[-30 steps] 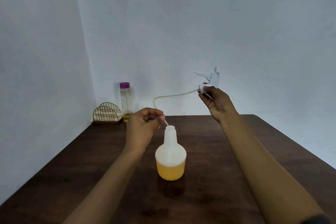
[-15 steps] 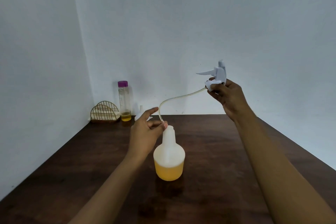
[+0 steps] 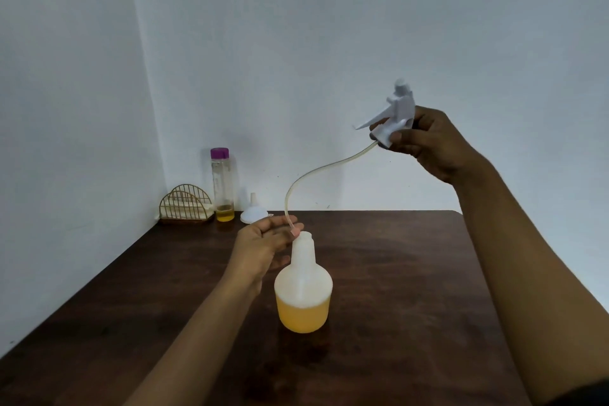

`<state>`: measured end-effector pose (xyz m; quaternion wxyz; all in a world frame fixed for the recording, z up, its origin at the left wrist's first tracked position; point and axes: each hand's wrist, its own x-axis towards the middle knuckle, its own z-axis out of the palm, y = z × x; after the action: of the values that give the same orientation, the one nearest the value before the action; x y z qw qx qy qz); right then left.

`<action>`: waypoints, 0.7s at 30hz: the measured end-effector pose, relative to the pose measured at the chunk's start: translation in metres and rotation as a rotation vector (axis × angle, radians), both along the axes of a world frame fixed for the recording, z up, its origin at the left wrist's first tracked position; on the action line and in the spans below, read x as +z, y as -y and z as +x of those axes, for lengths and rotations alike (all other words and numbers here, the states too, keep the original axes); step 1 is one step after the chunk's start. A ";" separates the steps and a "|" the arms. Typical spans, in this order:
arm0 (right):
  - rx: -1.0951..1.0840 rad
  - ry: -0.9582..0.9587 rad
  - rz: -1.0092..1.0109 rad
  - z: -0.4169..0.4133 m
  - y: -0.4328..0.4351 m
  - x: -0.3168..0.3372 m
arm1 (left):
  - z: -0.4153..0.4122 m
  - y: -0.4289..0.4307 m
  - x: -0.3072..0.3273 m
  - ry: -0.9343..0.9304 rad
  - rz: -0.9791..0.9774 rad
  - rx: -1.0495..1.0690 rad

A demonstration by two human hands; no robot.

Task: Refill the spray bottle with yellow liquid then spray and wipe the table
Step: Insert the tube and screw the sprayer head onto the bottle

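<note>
A white spray bottle (image 3: 303, 287) stands uncapped on the dark wooden table (image 3: 395, 273), its lower part filled with yellow liquid. My right hand (image 3: 431, 145) holds the white trigger spray head (image 3: 393, 115) high above and to the right of the bottle. A long curved dip tube (image 3: 316, 175) hangs from the head down to the bottle's mouth. My left hand (image 3: 267, 244) pinches the tube's lower end just left of the bottle's open neck.
At the back left corner stand a clear bottle with a purple cap (image 3: 222, 184) holding a little yellow liquid, a wire holder (image 3: 186, 206) and a white funnel (image 3: 253, 212). Walls close in behind and on the left.
My right hand has lifted the spray head higher and to the right. My left hand has brought the tube's end from above the bottle down to its mouth.
</note>
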<state>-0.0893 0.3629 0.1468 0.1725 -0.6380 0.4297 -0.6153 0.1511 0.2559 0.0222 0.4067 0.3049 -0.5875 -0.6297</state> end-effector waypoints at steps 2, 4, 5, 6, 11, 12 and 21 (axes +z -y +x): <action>0.083 0.023 -0.005 -0.004 -0.006 0.005 | 0.001 0.002 0.004 0.024 0.010 -0.029; 0.117 -0.026 0.002 -0.008 -0.010 0.009 | 0.002 0.006 0.006 0.056 -0.008 -0.059; 0.117 -0.047 0.011 -0.009 -0.012 0.011 | 0.002 0.008 0.007 0.064 -0.030 -0.069; 0.108 -0.051 0.024 -0.009 -0.014 0.013 | 0.002 0.009 0.007 0.069 -0.055 -0.073; 0.079 -0.085 0.127 -0.002 -0.011 0.025 | 0.002 0.011 0.005 0.136 -0.182 -0.085; 0.079 -0.110 0.158 0.003 -0.007 0.026 | 0.002 0.011 0.005 0.139 -0.193 -0.088; 0.086 -0.189 0.376 0.050 0.038 0.001 | 0.004 0.006 -0.016 0.022 -0.276 -0.129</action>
<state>-0.0389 0.3254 0.1476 0.2736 -0.6672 0.5233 -0.4540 0.1553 0.2500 0.0060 0.3969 0.2147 -0.6912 -0.5645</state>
